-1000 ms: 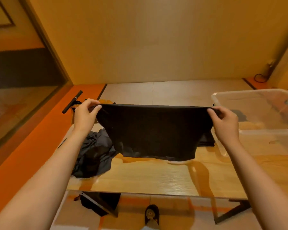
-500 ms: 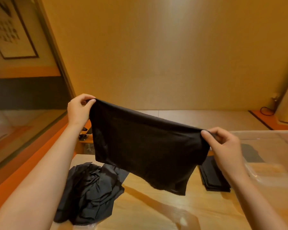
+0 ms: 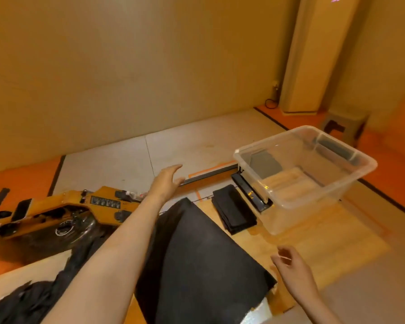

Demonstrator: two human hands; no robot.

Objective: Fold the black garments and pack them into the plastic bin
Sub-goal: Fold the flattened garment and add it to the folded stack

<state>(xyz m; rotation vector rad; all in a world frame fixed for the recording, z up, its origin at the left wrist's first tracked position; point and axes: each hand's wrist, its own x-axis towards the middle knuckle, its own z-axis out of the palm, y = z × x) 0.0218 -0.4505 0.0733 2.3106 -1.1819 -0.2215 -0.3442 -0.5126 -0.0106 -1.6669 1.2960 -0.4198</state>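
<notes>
plastic bin [image 3: 313, 194] mouth open | folded stack [image 3: 234, 211] near its left wall

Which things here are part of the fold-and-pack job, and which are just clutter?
Job: spread black garment; folded stack; crumpled pile; clear plastic bin; left hand and right hand, both empty.
Lying about: yellow machine; black bar beside the bin; grey stool.

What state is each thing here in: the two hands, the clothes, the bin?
Left hand: open, fingers straight, holding nothing.
Right hand: open, fingers loosely curled, empty.
Black garment: spread out, in neither hand.
Bin: upright, no lid.
Black stack: folded, on the table beside the bin.
Dark pile: crumpled, not folded.
</notes>
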